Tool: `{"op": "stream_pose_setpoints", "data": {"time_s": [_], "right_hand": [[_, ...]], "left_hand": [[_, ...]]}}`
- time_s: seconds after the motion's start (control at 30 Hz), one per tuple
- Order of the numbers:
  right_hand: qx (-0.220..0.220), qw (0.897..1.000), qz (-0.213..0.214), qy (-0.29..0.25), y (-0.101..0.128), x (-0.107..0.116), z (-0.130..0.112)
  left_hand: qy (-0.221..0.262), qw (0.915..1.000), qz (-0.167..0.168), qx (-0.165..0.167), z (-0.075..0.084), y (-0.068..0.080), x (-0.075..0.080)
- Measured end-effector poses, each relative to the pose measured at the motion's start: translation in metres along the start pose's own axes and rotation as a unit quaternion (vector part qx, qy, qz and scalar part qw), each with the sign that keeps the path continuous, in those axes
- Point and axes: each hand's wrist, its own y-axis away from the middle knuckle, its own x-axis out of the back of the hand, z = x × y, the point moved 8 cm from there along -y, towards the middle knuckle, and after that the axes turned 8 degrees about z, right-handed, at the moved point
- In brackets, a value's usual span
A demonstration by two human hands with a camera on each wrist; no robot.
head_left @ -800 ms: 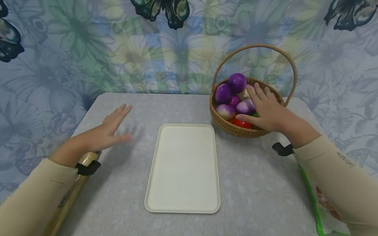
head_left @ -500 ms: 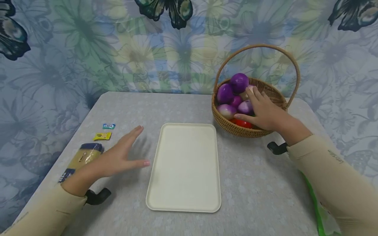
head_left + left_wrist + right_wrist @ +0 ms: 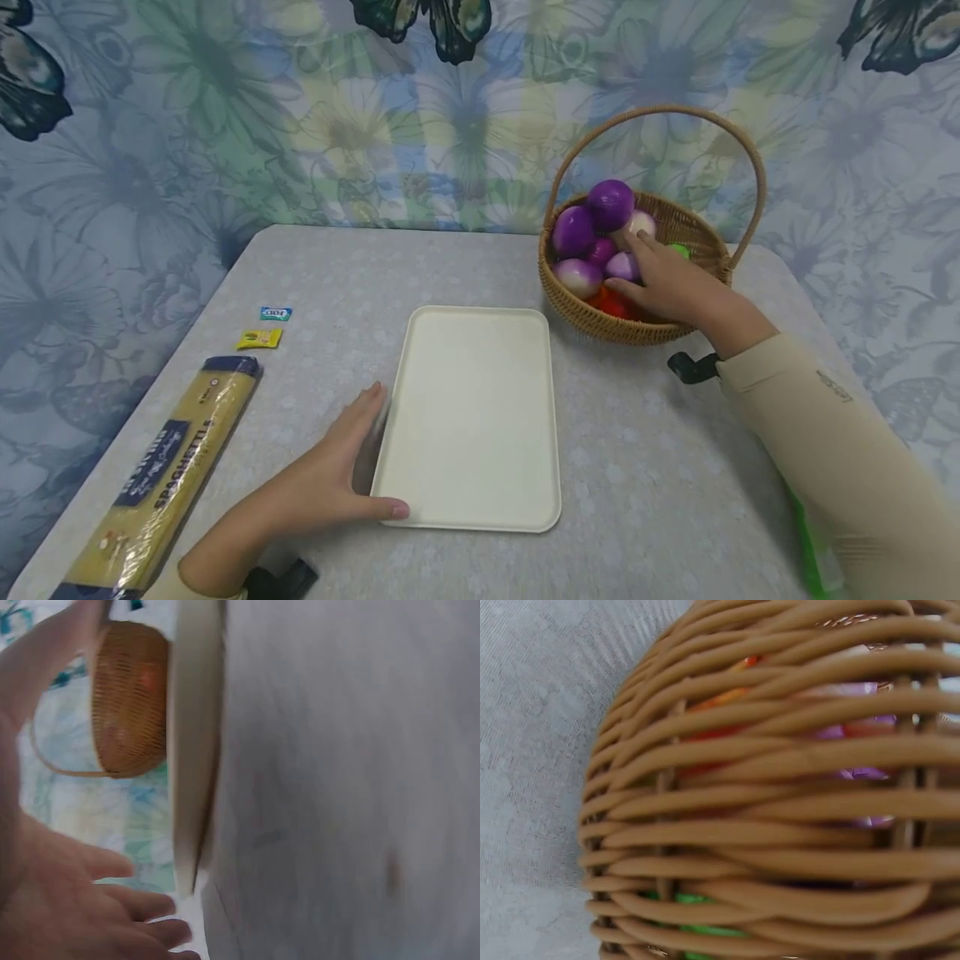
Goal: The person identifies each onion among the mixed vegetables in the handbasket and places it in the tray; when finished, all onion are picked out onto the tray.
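My left hand (image 3: 330, 475) is at the left side of a cream rectangular tray (image 3: 468, 421), its thumb at the near left corner. Fingers spread, it holds nothing; contact with the tray's rim is hard to tell. My right hand (image 3: 671, 283) reaches into a wicker basket (image 3: 630, 332) with a tall handle, thumb and fingers apart over a purple-and-white onion (image 3: 622, 267). Whether the fingertips touch it is unclear. Around it lie several purple onions (image 3: 611, 205), a paler onion (image 3: 641, 223) and something red (image 3: 611, 302). Basket weave (image 3: 742, 802) fills the right wrist view, hiding the hand.
A pack of spaghetti (image 3: 168, 475) lies along the table's left side. Beyond it are a yellow packet (image 3: 258, 338) and a small blue packet (image 3: 275, 314). A green-edged bag (image 3: 813, 542) shows under the right sleeve. Flowered cloth (image 3: 450, 125) hangs behind the table.
My left hand has come down and toward me, from above the spaghetti pack to the tray's left edge. My right hand has sunk a little among the onions, its fingers bending slightly.
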Motion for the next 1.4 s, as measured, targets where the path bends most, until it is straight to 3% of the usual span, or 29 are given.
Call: {"op": "stream_pose_setpoints", "data": {"time_s": [0.1,0.33,0.6,0.8,0.97,1.07,1.17,1.4], "right_hand": [[0.001,1.000,0.002,0.001,-0.001,0.001,0.000],[0.015,0.999,0.031,0.000,-0.002,0.008,-0.005],[0.033,0.992,0.112,-0.043,0.007,0.036,-0.024],[0.069,0.975,0.189,-0.092,0.022,0.056,-0.061],[0.157,0.951,0.230,-0.134,0.043,0.058,-0.113],[0.218,0.940,0.216,-0.148,0.057,0.049,-0.145],[0.267,0.933,0.176,-0.163,0.072,0.029,-0.170],[0.325,0.926,0.025,-0.188,0.102,-0.043,-0.202]], "left_hand": [[-0.005,0.9998,-0.018,-0.006,0.000,0.002,-0.005],[-0.024,0.9973,-0.031,-0.062,0.003,-0.003,-0.009],[-0.027,0.9974,-0.030,-0.059,-0.002,-0.008,-0.011],[-0.025,0.9974,-0.020,-0.064,-0.003,-0.009,-0.012],[-0.027,0.9975,-0.017,-0.064,-0.006,-0.008,-0.012],[-0.028,0.9975,-0.013,-0.063,-0.008,-0.007,-0.012],[-0.026,0.9973,-0.011,-0.068,-0.009,-0.007,-0.012],[-0.028,0.9965,-0.012,-0.078,-0.009,-0.007,-0.014]]}}
